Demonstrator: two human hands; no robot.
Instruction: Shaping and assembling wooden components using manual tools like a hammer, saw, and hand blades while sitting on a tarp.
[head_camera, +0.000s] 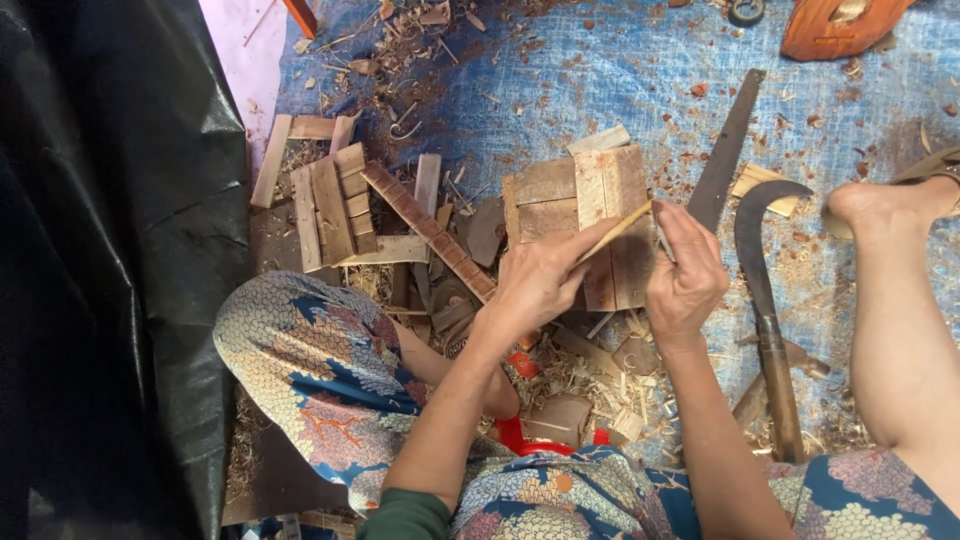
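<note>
Left hand (540, 280) pinches a thin bamboo stick (615, 232), tip pointing to 2 o'clock over the wooden block (580, 205); right hand (685, 275) closed around a small metal blade (664, 243) – just beside the stick; curved sickle (765, 290) at 3 o'clock on blue tarp (600, 80)

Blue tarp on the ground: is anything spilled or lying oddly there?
Yes: wood shavings and chips litter the blue tarp around both hands, and a curved blade lies bare beside the person's foot.
</note>
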